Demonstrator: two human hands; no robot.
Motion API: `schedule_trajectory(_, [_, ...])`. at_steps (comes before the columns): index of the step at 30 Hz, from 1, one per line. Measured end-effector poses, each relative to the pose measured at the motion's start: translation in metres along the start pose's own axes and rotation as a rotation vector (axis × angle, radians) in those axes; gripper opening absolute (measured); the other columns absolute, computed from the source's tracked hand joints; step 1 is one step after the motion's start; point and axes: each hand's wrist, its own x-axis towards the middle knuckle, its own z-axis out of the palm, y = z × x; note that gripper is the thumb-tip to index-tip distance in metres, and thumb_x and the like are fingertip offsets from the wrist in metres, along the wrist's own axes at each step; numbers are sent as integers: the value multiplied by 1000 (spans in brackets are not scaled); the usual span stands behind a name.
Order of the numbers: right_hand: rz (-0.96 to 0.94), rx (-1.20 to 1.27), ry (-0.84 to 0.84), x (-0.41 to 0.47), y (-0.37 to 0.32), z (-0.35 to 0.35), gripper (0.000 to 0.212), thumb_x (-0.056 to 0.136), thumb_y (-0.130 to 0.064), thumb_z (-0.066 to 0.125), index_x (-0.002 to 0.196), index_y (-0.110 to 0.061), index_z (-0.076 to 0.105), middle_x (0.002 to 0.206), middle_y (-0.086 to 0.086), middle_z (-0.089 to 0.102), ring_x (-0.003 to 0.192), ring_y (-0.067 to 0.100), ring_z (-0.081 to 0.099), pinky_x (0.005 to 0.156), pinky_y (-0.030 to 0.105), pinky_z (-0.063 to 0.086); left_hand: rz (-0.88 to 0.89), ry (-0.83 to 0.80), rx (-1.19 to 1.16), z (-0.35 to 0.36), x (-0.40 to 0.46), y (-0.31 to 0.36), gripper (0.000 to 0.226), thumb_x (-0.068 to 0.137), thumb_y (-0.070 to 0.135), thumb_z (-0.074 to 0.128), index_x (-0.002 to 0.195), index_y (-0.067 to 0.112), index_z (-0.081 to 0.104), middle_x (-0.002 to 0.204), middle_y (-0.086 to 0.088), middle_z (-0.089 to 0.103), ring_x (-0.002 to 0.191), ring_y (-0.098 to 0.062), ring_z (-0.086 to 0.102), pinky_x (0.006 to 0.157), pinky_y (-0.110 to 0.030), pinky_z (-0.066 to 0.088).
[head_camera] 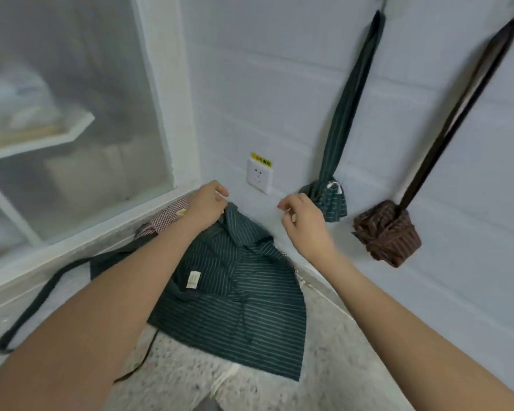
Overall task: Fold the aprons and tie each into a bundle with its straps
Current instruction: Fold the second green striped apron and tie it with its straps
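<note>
1. The left hand (207, 203) grips the far corner of the green striped apron (235, 295), fingers curled into the cloth. The hold looks shallow — a tug may slip it and let the fold fall open.
2. The right hand (304, 222) hovers just beside that corner with fingers loosely curled; whether it pinches anything I cannot tell. If it takes the wrong layer, the fold goes crooked.
3. The apron lies half folded on the speckled counter (324, 360) by the wall, with a checked cloth (163, 218) partly under it — that may drag along.
4. The dark strap (39, 304) trails off left under the forearm and may snag or get trapped in the fold.
5. Two tied bundles, green (333, 201) and brown (387, 232), hang nearby; a wide sweep may knock them.
</note>
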Motion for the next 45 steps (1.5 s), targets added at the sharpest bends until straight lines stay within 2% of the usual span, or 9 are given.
schedule_trajectory(5, [96, -28, -344, 18, 5, 113, 38, 91, -8, 49, 129, -12, 48, 127, 9, 48, 115, 23, 48, 96, 29, 37, -173, -61, 107, -7, 18, -113, 22, 93, 7, 49, 114, 8, 55, 100, -2, 52, 94, -19, 51, 68, -25, 33])
schedule_trajectory(15, [224, -454, -741, 85, 51, 276, 66, 95, -30, 52, 148, -40, 14, 154, 9, -26, 142, 33, -21, 115, 51, 13, -254, -369, 438, 30, 107, -270, 81, 83, 38, 67, 148, 22, 22, 153, -10, 24, 139, -27, 24, 113, -47, 23])
schedule_trajectory(19, [321, -427, -854, 102, 79, 300, 67, 97, -26, 46, 150, -33, 7, 156, 6, -20, 145, 33, -4, 115, 50, 19, -432, -496, 521, 31, 126, -303, 100, 79, 55, 65, 148, 39, -6, 158, -3, -12, 145, -30, -8, 110, -63, 0])
schedule_trajectory(24, [341, -298, -1053, 90, 96, 333, 73, 98, -28, 46, 151, -20, -3, 158, 4, -15, 146, 30, 2, 115, 48, 22, -456, -279, 595, 39, 129, -326, 74, 86, 31, 64, 146, 22, 22, 144, -14, 36, 131, -34, 34, 102, -55, 28])
schedule_trajectory(29, [346, -374, -1054, 89, 99, 342, 82, 95, -23, 54, 151, -19, -6, 157, 7, -17, 146, 31, -5, 114, 51, 24, -322, -75, 570, 32, 135, -326, 30, 87, 15, 60, 117, 14, 56, 117, -9, 58, 114, -29, 48, 100, -44, 27])
schedule_trajectory(37, [350, -404, -1035, 98, 85, 338, 75, 91, -9, 56, 151, -10, 10, 156, 17, 11, 142, 37, 18, 111, 43, 29, 28, -246, 282, 5, 128, -284, 20, 90, 12, 55, 107, 15, 46, 98, -10, 60, 88, -29, 57, 76, -42, 48])
schedule_trajectory(40, [347, -378, -810, 100, 74, 319, 42, 89, 5, 45, 130, -4, 49, 123, 21, 57, 107, 35, 56, 86, 40, 49, 80, -274, 270, -8, 126, -266, 20, 86, 9, 58, 98, 18, 46, 98, -3, 62, 88, -26, 58, 81, -43, 47])
schedule_trajectory(43, [368, -341, -556, 106, 53, 296, 39, 87, 7, 43, 123, -7, 54, 116, 17, 56, 96, 34, 57, 73, 39, 49, 31, -279, 192, -21, 125, -247, 27, 81, 6, 61, 94, 23, 45, 98, 0, 63, 91, -23, 59, 88, -45, 45])
schedule_trajectory(45, [316, -209, -440, 113, 30, 283, 43, 85, -2, 56, 127, -10, 48, 127, 15, 41, 106, 31, 51, 87, 39, 48, 8, -315, 95, -28, 123, -230, 29, 81, 3, 62, 100, 22, 50, 101, 1, 62, 93, -21, 59, 88, -43, 47])
